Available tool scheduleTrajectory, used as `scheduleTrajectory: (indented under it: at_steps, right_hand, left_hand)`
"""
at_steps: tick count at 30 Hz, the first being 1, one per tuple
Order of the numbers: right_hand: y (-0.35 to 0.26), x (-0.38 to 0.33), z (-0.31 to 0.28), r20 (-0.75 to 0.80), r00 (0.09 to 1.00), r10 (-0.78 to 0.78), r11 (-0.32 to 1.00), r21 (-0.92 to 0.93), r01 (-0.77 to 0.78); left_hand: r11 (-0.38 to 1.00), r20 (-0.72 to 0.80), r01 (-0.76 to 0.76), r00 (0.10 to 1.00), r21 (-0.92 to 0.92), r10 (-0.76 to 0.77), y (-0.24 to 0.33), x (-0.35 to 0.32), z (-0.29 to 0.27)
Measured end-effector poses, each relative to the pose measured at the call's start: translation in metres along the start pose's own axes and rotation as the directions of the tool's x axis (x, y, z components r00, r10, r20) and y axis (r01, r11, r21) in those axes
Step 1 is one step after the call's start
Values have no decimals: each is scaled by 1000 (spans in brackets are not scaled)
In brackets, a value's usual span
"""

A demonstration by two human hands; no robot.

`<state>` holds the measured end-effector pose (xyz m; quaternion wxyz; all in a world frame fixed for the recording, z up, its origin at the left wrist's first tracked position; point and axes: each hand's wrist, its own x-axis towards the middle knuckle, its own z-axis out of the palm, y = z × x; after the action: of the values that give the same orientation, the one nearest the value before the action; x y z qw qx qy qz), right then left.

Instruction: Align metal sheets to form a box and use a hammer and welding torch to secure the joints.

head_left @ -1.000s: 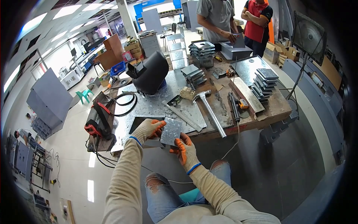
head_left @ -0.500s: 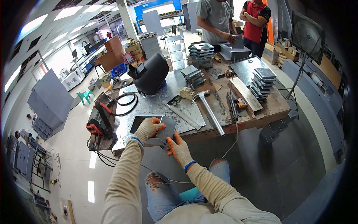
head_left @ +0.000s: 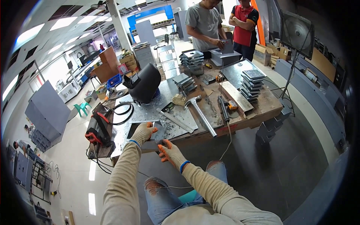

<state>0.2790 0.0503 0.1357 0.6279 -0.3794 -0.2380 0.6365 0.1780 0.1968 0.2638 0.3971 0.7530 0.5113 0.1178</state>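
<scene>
A thin grey sheet-metal piece (head_left: pixel 159 131) with a dark rectangular opening lies at the table's near edge. My left hand (head_left: pixel 144 134), in a pale glove with orange fingertips, is closed on it beside the opening. Just right of and below it, my right hand (head_left: pixel 171 153), gloved alike, has its thumb and fingers pinched together near the piece's near right corner. What the right fingers hold is too small to make out. Beyond my hands lie a steel ruler (head_left: pixel 178 122) and a metal-handled hammer (head_left: pixel 202 116).
A black welding helmet (head_left: pixel 144 84) stands behind the ruler. A red-and-black machine (head_left: pixel 98 129) with cables sits at the left. Stacked metal parts (head_left: pixel 252 84), an orange-and-black tape measure (head_left: pixel 232 105) and a corded tool (head_left: pixel 224 109) occupy the right. Two people stand across the table.
The whole view has shifted slightly. My right hand has drawn down a little from the sheet-metal piece's right edge, with its fingers curled closer. My left hand keeps its hold.
</scene>
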Motion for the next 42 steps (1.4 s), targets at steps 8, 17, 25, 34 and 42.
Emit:
scheduleTrajectory:
  at_steps: [8,17,25,34,42]
  right_hand:
    - [-15,-13,14,-13,1000,-7,998,61,8]
    - [-44,-10,26,114,980,-162,986,-6,164]
    - [-67,22,-4,84,766,-637,706,-335,624]
    - [-122,10,39,150,772,-617,303,-860,409]
    - [-122,41,12,140,865,-483,764,-415,494]
  left_hand:
    - [970,-164,-45,986,-239,5,-1,7,-18]
    - [893,-170,-31,984,-449,-51,4,3,-35]
    - [722,-197,-63,975,-689,-104,12,-21,17]
    - [519,-164,-65,975,-852,-147,4,-24,-13]
    - [402,-142,-90,985,-911,-101,-18,-21,-12]
